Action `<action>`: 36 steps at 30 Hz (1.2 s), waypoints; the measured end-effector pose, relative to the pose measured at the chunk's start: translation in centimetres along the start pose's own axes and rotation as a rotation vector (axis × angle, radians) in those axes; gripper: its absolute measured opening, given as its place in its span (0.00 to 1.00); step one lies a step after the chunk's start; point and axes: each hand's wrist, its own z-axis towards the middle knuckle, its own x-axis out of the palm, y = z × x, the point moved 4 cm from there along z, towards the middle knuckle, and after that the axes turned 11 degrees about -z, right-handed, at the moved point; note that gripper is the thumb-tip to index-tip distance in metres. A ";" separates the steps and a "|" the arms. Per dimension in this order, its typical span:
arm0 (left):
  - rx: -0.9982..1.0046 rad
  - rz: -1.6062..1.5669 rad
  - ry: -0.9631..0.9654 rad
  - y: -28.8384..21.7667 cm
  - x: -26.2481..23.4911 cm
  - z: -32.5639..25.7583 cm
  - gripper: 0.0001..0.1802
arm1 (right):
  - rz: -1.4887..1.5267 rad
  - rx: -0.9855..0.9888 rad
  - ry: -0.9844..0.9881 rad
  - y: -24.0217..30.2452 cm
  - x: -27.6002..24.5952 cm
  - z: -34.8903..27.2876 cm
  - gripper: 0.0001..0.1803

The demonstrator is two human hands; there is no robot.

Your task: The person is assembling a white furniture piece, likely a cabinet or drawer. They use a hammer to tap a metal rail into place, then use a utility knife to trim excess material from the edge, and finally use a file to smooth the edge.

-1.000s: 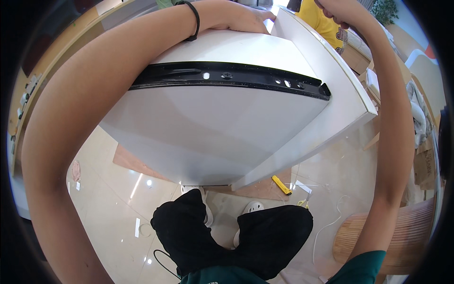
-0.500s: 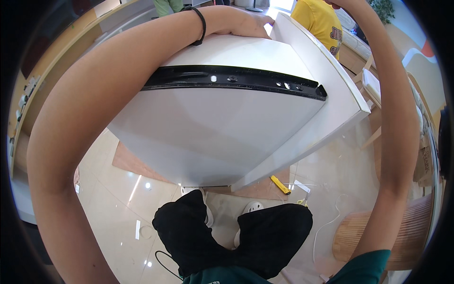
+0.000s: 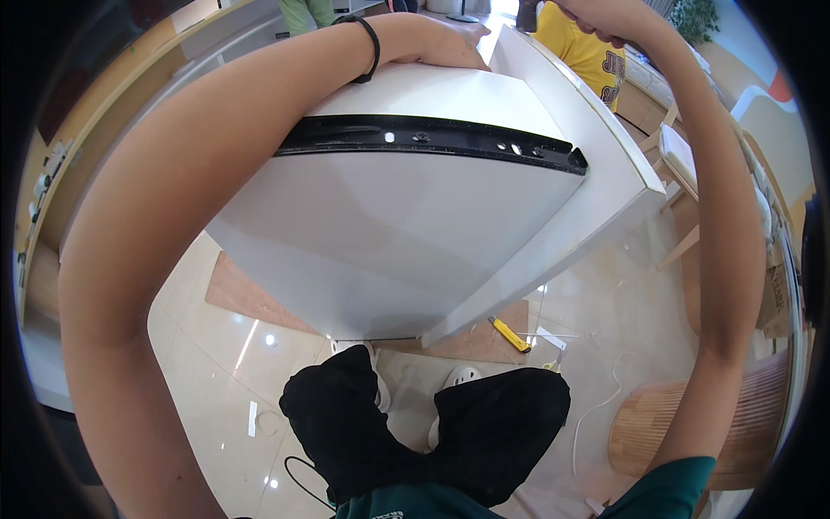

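A white drawer [image 3: 380, 233] stands on end in front of my legs, its wider front panel [image 3: 596, 130] on the right. Along its near side runs a black metal drawer slide [image 3: 458, 143] with several holes and screws. My left arm wraps around the drawer's left side. At the far top edge my left hand [image 3: 450, 41] grips the drawer beside the front panel; part of its fingers is hidden. Raised at the upper right, beyond the front panel, is my right hand [image 3: 609, 19], its fingers curled. Whatever it may hold cannot be made out.
Below the drawer lies a brown board [image 3: 251, 294]. A yellow utility knife [image 3: 508, 335] and yellow-handled scissors [image 3: 555, 359] are near my right foot. Someone in a yellow shirt [image 3: 579, 56] is beyond the drawer. A ribbed wooden stool [image 3: 666, 424] stands at right.
My right hand has come lower and slightly left, so more of it shows. The top of the drawer has shifted a little to the left and away from me, with my left hand still on it.
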 end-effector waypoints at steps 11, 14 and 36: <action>-0.124 0.005 0.045 1.2 0.0 -0.3 0.66 | 0.114 0.117 -0.044 1.4 -1.8 -2.8 0.40; -0.044 -0.012 0.066 0.6 -0.1 0.6 0.65 | 0.034 -0.009 -0.111 0.4 -0.4 -1.9 0.39; 0.062 -0.040 0.057 -1.3 -0.1 -1.0 0.57 | -0.036 0.138 0.180 3.7 -4.1 -6.6 0.43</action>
